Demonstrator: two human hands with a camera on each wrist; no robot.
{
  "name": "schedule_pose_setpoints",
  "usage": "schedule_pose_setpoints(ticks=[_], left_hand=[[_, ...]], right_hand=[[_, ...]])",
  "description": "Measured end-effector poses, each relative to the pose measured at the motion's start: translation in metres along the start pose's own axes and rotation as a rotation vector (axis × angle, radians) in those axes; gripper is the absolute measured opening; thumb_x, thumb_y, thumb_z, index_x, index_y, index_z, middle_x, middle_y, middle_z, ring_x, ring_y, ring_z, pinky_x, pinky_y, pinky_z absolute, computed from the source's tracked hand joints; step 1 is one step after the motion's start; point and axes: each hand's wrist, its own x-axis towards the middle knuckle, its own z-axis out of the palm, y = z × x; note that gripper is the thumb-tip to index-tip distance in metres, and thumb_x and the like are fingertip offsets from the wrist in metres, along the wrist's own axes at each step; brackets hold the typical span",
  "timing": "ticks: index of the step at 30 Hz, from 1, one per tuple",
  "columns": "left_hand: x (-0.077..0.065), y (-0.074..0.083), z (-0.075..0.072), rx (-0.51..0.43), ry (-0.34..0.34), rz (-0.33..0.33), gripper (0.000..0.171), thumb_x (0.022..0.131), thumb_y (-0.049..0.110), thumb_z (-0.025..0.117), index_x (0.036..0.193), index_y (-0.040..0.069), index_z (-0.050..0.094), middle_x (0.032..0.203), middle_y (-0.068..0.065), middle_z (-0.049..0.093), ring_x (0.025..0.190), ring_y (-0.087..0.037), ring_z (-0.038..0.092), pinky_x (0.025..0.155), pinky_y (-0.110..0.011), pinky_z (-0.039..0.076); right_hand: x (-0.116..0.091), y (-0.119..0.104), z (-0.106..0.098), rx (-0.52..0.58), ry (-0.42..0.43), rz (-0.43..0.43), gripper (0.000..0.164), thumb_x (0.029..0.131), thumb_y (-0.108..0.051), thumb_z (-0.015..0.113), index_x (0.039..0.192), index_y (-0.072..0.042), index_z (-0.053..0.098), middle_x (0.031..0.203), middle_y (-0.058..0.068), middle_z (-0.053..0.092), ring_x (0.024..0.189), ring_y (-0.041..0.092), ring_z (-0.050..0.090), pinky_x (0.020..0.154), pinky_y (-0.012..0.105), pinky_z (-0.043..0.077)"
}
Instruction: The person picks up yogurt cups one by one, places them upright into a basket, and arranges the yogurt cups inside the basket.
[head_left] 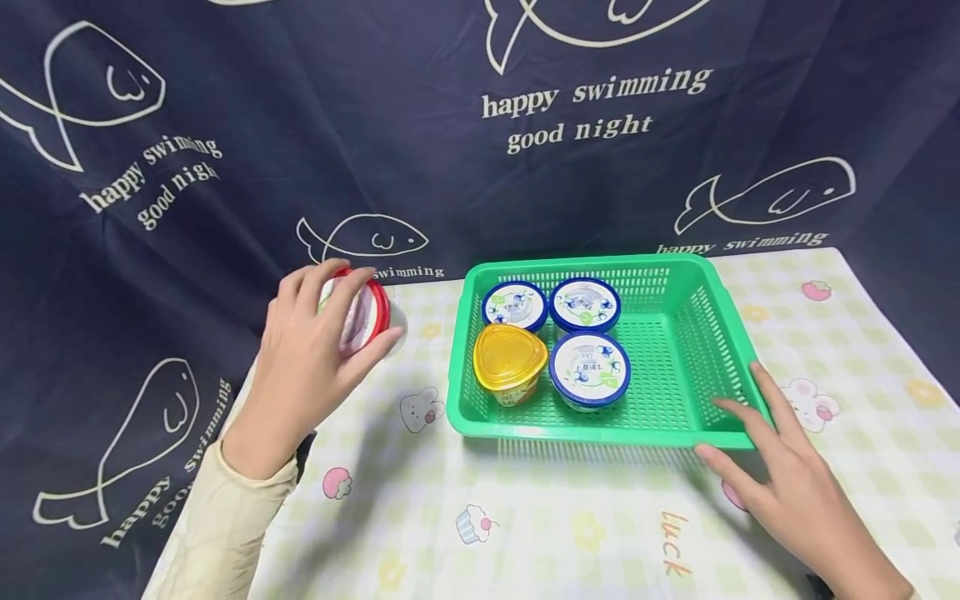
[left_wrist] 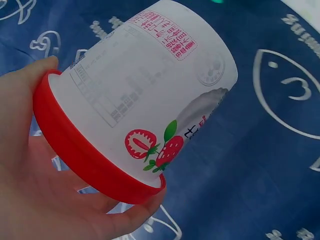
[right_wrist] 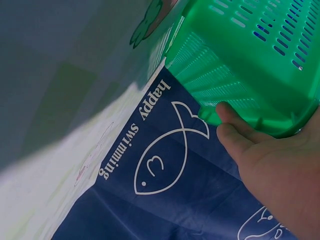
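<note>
My left hand (head_left: 307, 350) holds a white cup (left_wrist: 150, 95) by its red lid (left_wrist: 90, 150), to the left of the green basket (head_left: 577, 433). Strawberries are printed on the cup's side, and it is tilted in the left wrist view. At the basket's front right corner, my right hand (head_left: 795, 475) grips the rim, with the thumb at the front and fingers over the right side. Inside the basket stand three blue-lidded cups (head_left: 590, 368) and a smaller cup with a yellow lid (head_left: 510, 357), all in its left and middle part.
A pale checked cloth (head_left: 540, 558) with printed cartoons covers the table. Behind and to the left hangs a dark blue curtain (head_left: 390, 108) with white fish and lettering. The basket's slotted right wall (head_left: 712, 350) rises beside its bare floor.
</note>
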Motion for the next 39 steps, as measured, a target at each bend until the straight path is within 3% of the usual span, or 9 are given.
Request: schedule_pose_setpoints(ticks=[8, 19, 28, 39], left_hand=[[0.035, 0.028, 0.008, -0.033, -0.002, 0.116, 0.058, 0.086, 0.048, 0.072, 0.133, 0.016, 0.060, 0.130, -0.016, 0.056, 0.121, -0.040, 0.045, 0.089, -0.057, 0.040], [0.078, 0.056, 0.031, -0.041, -0.077, 0.241, 0.063, 0.088, 0.056, 0.067, 0.134, 0.014, 0.059, 0.132, -0.014, 0.052, 0.123, -0.034, 0.043, 0.088, -0.050, 0.043], [0.099, 0.078, 0.057, -0.009, -0.178, 0.341, 0.062, 0.092, 0.060, 0.059, 0.136, 0.016, 0.057, 0.133, -0.012, 0.051, 0.125, -0.034, 0.042, 0.090, -0.047, 0.044], [0.106, 0.095, 0.077, -0.011, -0.234, 0.387, 0.060, 0.092, 0.060, 0.058, 0.135, 0.017, 0.056, 0.134, -0.011, 0.051, 0.124, -0.032, 0.042, 0.090, -0.046, 0.044]], right_hand=[[0.002, 0.002, 0.000, -0.009, -0.022, -0.002, 0.063, 0.089, -0.034, 0.075, 0.143, -0.015, 0.050, 0.167, -0.002, 0.000, 0.144, 0.050, 0.020, 0.091, 0.079, 0.025], [0.000, 0.003, -0.001, -0.018, -0.012, 0.008, 0.064, 0.089, -0.035, 0.075, 0.144, -0.015, 0.049, 0.167, -0.002, -0.001, 0.146, 0.050, 0.016, 0.092, 0.080, 0.023], [0.000, 0.002, -0.001, -0.014, -0.009, -0.005, 0.063, 0.089, -0.035, 0.075, 0.143, -0.014, 0.050, 0.167, -0.002, 0.000, 0.144, 0.050, 0.022, 0.090, 0.078, 0.027], [0.000, 0.002, -0.002, -0.013, 0.011, -0.018, 0.064, 0.087, -0.035, 0.077, 0.142, -0.013, 0.051, 0.167, -0.001, 0.003, 0.142, 0.049, 0.027, 0.089, 0.075, 0.032]])
